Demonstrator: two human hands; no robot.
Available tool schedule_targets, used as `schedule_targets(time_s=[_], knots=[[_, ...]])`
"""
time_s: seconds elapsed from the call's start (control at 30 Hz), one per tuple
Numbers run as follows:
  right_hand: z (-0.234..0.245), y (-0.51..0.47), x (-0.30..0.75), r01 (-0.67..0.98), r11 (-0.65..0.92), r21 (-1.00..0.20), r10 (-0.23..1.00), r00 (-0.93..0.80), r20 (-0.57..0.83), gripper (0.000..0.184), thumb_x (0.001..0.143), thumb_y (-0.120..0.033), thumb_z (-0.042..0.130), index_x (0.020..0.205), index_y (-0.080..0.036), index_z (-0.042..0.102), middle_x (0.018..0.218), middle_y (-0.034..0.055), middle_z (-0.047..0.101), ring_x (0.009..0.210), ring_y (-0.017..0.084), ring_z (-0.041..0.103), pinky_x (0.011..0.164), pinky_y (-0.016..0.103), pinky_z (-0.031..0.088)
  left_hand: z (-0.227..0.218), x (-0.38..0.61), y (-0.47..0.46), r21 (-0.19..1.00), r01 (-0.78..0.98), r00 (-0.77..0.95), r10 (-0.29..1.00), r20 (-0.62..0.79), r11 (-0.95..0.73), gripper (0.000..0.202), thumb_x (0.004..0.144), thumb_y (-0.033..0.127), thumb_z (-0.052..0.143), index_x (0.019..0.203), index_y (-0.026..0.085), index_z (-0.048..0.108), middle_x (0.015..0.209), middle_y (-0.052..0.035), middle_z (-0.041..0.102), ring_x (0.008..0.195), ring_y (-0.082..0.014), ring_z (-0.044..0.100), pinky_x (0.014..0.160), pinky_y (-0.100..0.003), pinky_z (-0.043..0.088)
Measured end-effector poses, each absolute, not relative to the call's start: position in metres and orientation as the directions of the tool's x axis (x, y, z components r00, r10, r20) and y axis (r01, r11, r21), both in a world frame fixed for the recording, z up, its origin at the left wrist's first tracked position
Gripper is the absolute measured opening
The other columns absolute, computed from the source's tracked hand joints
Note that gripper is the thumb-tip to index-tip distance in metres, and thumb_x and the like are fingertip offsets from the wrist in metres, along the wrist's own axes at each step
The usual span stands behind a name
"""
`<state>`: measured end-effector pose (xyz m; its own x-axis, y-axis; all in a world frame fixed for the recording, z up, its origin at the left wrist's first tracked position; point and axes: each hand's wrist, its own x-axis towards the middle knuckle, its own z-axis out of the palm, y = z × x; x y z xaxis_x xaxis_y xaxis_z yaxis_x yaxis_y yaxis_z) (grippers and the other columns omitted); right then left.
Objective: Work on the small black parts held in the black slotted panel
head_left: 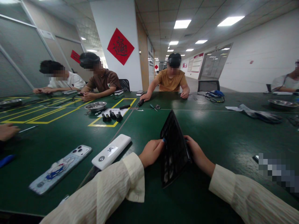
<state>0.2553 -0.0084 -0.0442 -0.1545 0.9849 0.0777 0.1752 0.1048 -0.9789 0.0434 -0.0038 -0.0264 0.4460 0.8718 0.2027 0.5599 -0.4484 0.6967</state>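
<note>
A thin black tablet (174,149) with a glossy dark face stands tilted on edge between my two hands, just above the green table (217,133). My left hand (152,151) grips its left side, the thumb with a blue nail pressed on the face. On the other side, my right hand (198,153) holds the right edge, and its fingers are partly hidden behind the tablet. Left of my left forearm lie a white power bank (112,151) with a label and a phone (61,169) in a patterned blue-white case.
Several black cone-shaped parts (112,116) stand near a metal bowl (95,106) within yellow tape. Gloves (259,114) lie at right. A blurred-out item (277,172) is near my right arm. People sit across the table; another person's hand (8,132) rests at far left.
</note>
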Motion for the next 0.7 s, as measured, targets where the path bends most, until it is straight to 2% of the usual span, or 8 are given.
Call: schedule_targets(time_s=[0.4, 0.7], knots=[[-0.0401, -0.0105, 0.2530, 0.176, 0.118, -0.977, 0.987, -0.130, 0.095, 0.034, 0.080, -0.041, 0.037, 0.099, -0.021, 0.057, 0.067, 0.0011, 0.058, 0.063, 0.019, 0.055, 0.061, 0.031, 0.044, -0.0247, 0.0440, -0.0042, 0.682, 0.569, 0.449, 0.869, 0.209, -0.459, 0.038, 0.089, 0.039, 0.026, 0.063, 0.016, 0.043, 0.059, 0.0013, 0.042, 0.057, -0.0115, 0.041, 0.055, -0.023, 0.034], [-0.0415, -0.0097, 0.2539, 0.153, 0.069, -0.986, 0.986, -0.162, 0.044, 0.030, 0.081, -0.036, 0.037, 0.101, -0.021, 0.054, 0.065, -0.0009, 0.058, 0.060, 0.018, 0.056, 0.063, 0.032, 0.047, -0.0222, 0.0450, -0.0060, 0.693, 0.572, 0.429, 0.880, 0.203, -0.439, 0.040, 0.089, 0.039, 0.022, 0.062, 0.017, 0.042, 0.056, 0.0010, 0.042, 0.055, -0.0117, 0.040, 0.053, -0.023, 0.034]])
